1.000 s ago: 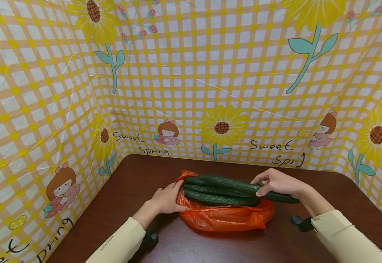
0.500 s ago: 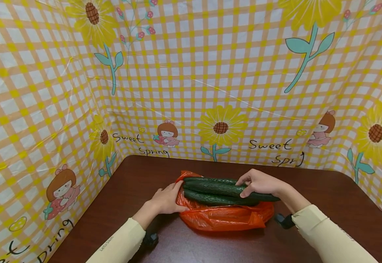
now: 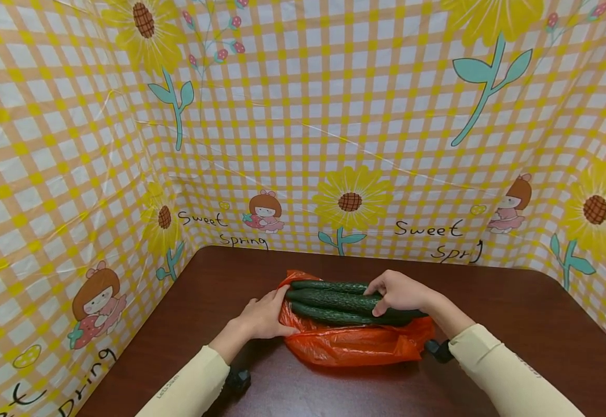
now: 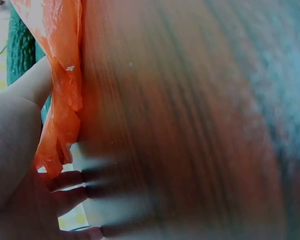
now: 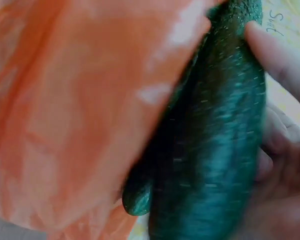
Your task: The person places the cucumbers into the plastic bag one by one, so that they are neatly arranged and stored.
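Observation:
In the head view, an orange plastic bag [image 3: 352, 347] lies on its side, several dark green cucumbers in its wide mouth. My left hand [image 3: 266, 314] holds the bag's left end by its edge. The left wrist view shows its thumb [image 4: 34, 84] passing behind the orange plastic, with other fingers extended below. My right hand [image 3: 399, 291] grips a cucumber [image 3: 329, 298] near its right end, thumb in front and fingers behind. Seen from the right wrist, this cucumber [image 5: 210, 130] lies along the bag's edge, a second cucumber [image 5: 138, 195] partly hidden beneath it.
The bag rests on a dark brown table [image 3: 230, 272] with rounded back corners. Checked cloth walls [image 3: 303, 145] with sunflower prints stand behind it and on both sides. A black wrist device [image 3: 438, 350] hangs beneath the right wrist, close to the bag.
My right hand has moved left with the cucumber, bringing it in line with the others in the bag's mouth. My left hand has stayed at the bag's left end.

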The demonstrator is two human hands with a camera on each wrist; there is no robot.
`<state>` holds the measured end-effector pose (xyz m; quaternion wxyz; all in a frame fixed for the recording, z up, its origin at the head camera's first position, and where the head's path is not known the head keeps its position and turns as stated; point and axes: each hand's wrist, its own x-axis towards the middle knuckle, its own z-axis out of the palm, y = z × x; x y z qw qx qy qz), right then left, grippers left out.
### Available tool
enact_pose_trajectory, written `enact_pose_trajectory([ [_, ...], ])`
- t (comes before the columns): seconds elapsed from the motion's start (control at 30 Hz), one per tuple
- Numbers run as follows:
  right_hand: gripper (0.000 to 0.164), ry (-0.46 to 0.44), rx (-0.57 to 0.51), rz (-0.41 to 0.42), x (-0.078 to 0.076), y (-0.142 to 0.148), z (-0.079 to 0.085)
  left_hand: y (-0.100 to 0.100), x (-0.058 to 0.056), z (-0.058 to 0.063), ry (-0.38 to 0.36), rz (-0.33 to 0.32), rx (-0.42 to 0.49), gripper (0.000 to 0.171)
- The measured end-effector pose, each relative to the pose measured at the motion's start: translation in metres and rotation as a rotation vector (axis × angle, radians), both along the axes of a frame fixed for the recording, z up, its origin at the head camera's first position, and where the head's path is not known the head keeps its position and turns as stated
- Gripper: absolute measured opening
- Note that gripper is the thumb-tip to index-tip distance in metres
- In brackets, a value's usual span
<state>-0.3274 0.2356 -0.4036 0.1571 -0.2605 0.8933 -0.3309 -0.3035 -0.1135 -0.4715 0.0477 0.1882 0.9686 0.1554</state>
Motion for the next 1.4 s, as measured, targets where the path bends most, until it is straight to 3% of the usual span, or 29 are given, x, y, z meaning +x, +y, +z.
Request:
enact_pose_trajectory([
  [0.33,0.042,0.108,0.058,0.009,0.001,-0.007,-0.005,-0.005,-0.001,0.002,-0.032,-0.008,0.063,0.109],
  [0.6,0.042,0.106,0.056,-0.031,0.005,-0.008,-0.008,-0.009,-0.001,0.001,-0.052,-0.013,0.085,0.108],
  [0.8,0.037,0.123,0.006,-0.069,0.013,-0.004,-0.004,-0.014,-0.002,0.0,-0.079,-0.02,0.161,0.103],
  [0.97,0.034,0.189,-0.042,-0.14,0.022,0.018,-0.005,-0.012,-0.002,0.0,-0.108,-0.03,0.231,0.101],
  [1.17,0.041,0.23,-0.084,-0.213,0.036,0.05,0.0,-0.02,0.001,0.004,-0.074,-0.056,0.289,0.093],
  [1.4,0.049,0.36,0.0,-0.235,0.056,0.079,-0.003,-0.045,0.01,0.014,-0.039,-0.007,0.292,0.087],
])
